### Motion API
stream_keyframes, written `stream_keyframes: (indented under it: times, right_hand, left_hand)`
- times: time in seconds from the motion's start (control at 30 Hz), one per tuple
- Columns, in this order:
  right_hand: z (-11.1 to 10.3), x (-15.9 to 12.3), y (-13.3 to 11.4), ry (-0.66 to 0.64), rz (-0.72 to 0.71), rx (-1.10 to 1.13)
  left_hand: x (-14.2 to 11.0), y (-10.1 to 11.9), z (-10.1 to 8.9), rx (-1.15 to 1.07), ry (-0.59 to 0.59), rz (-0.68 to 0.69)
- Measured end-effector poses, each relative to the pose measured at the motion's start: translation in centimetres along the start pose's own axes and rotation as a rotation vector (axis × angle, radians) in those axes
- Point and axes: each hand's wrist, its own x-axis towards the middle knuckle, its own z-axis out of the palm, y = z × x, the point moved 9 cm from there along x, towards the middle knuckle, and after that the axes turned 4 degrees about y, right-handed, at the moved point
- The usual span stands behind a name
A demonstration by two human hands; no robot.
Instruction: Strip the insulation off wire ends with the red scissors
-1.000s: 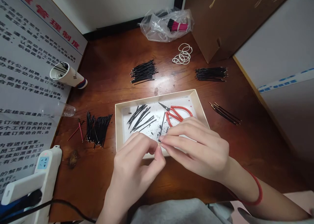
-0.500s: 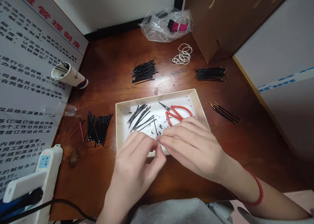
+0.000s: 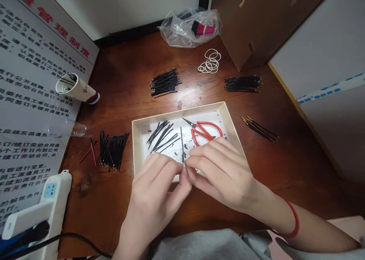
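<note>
black wire (image 3: 181, 144) runs out of the grip and away from the body, over the tray. grip: left hand (image 3: 156, 187) in a narrow pinch, thumb and forefinger on the wire's near end; right hand (image 3: 225, 172) pinched at the same end, fingertips meeting the left ones. exact contact partly hidden. likely reason: two pinches at one tip give fine control and leave the length free.

under and just beyond the grip: shallow tray (image 3: 137, 146), probably placed to catch the black scraps (image 3: 175, 154) on its white floor. inside, left of the grip, loose black strands (image 3: 161, 134); right of it, red-handled cutters (image 3: 203, 132), presumably kept within reach.

outside the tray: left pile of wires (image 3: 114, 149); right of the grip, a few gold-tipped wires (image 3: 261, 129), perhaps set apart to avoid mixing.

farther beyond: two wire stacks (image 3: 164, 82), laid roughly parallel; white rubber bands (image 3: 209, 65); clear bag (image 3: 178, 28) with a banded pink-and-black bundle (image 3: 203, 28).

writing: sign (image 3: 42, 51) left of the grip, red heading "遣管理制度", black lines include "劳动合同". tape (image 3: 333, 91), far right: blue print, illegible.
</note>
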Motion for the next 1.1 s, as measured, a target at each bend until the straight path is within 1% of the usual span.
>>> stream_keyframes:
  times: [0.17, 0.4, 0.47, 0.5, 0.57, 0.67, 0.73, 0.83, 0.93, 1.1]
  right_hand:
    - [-0.2, 0.1, 0.4, 0.033, 0.046, 0.083]
    - [-0.1, -0.3, 1.3, 0.029, 0.155, 0.239]
    - [0.0, -0.4, 1.7, 0.032, 0.202, 0.284]
    - [0.0, -0.4, 1.9, 0.038, 0.220, 0.300]
    - [-0.1, -0.4, 2.0, 0.060, 0.213, 0.291]
    - [-0.7, -0.2, 1.5, 0.116, 0.118, 0.173]
    - [-1.0, -0.1, 1.1, 0.135, 0.070, 0.093]
    - [-1.2, 0.0, 0.7, 0.128, 0.048, 0.055]
    - [-1.6, 0.0, 0.4, 0.117, 0.042, 0.044]
    - [-1.7, -0.2, 0.1, 0.088, 0.012, 0.005]
  left_hand:
    - [0.1, -0.1, 0.1, -0.091, 0.000, 0.013]
    - [0.3, 0.1, 0.1, -0.102, 0.014, 0.047]
    - [0.4, -0.1, 0.1, -0.103, 0.010, 0.021]
    - [0.4, -0.4, 0.2, -0.116, 0.000, -0.017]
    - [0.3, -1.4, 0.8, -0.188, -0.037, -0.150]
    - [-0.1, -3.0, 1.8, -0.376, -0.083, -0.372]
    - [-0.4, -3.4, 2.1, -0.479, -0.071, -0.457]
    - [-0.9, -4.1, 2.5, -0.560, -0.063, -0.575]
    - [-1.3, -4.3, 2.7, -0.609, -0.053, -0.646]
    - [-1.4, -4.3, 2.2, -0.579, 0.015, -0.641]
